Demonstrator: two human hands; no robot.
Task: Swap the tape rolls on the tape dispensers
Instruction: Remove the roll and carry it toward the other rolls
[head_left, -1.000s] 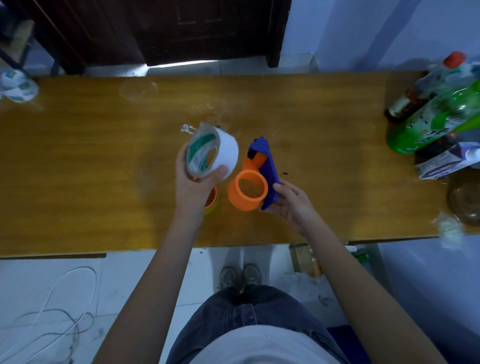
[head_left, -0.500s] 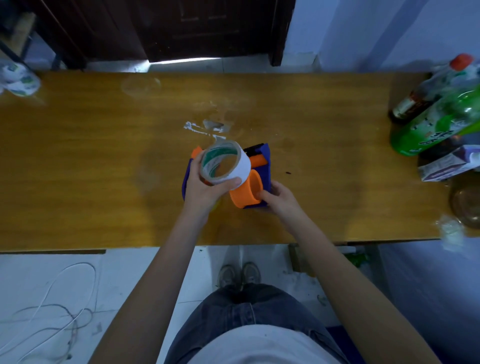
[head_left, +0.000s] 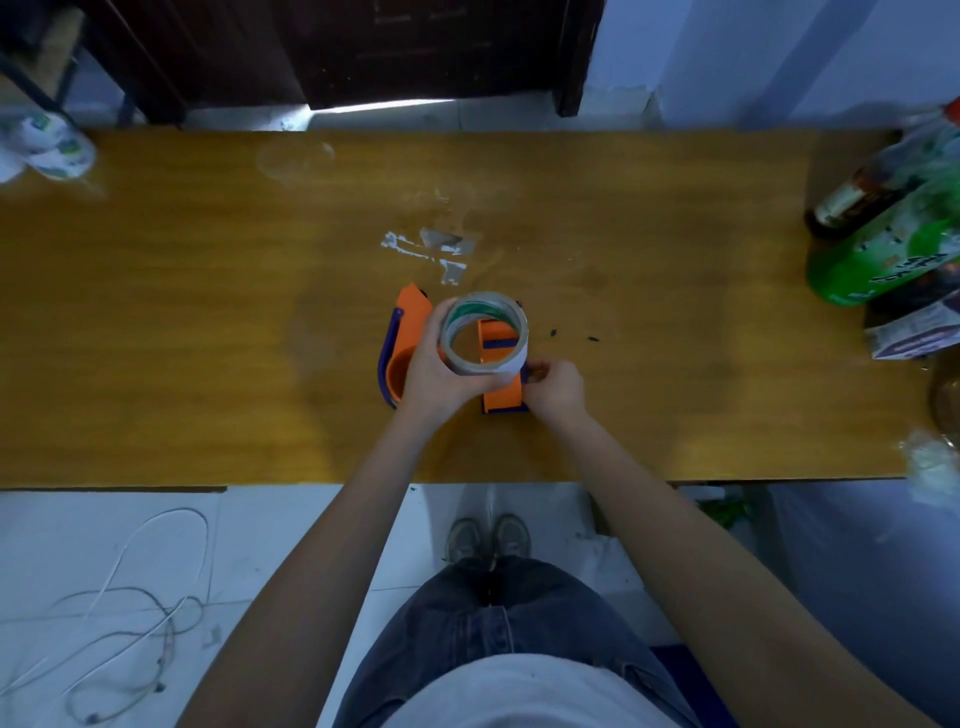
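My left hand (head_left: 435, 366) grips a white tape roll (head_left: 511, 335) with a green-printed core, holding it over an orange and blue tape dispenser (head_left: 502, 396) at the middle of the wooden table (head_left: 208, 312). Orange parts of that dispenser show through the roll's hole. My right hand (head_left: 553, 387) holds this dispenser at its right side. A second orange and blue dispenser (head_left: 404, 332) lies just to the left, partly hidden behind my left hand, its orange hub bare.
Bottles, one green (head_left: 883, 254) and one dark (head_left: 857, 192), and a small carton (head_left: 914, 332) crowd the table's right end. A white wrapped object (head_left: 47, 145) sits at the far left corner. Tape scraps (head_left: 431, 249) stick to the wood beyond the dispensers. Cables (head_left: 130, 623) lie on the floor.
My left hand has lowered the tape roll and moved it right, over the right dispenser. My right hand has turned that dispenser and kept hold of it.
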